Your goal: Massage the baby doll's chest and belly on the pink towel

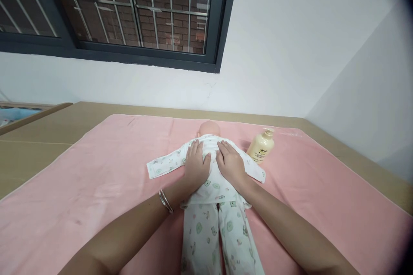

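A baby doll (209,129) in white printed pyjamas lies on a pink blanket (97,172), head away from me, sleeves spread to both sides. My left hand (196,165) rests flat on the left side of the doll's torso, fingers together and pointing toward the head. My right hand (229,162) lies flat on the right side of the torso, close beside the left. Neither hand grips anything. A bracelet sits on my left wrist.
A cream pump bottle (262,148) lies on the blanket just right of the doll's sleeve. The blanket covers a tan surface (38,137) set against a white wall, under a dark-framed barred window (135,13). A wall corner stands at the right.
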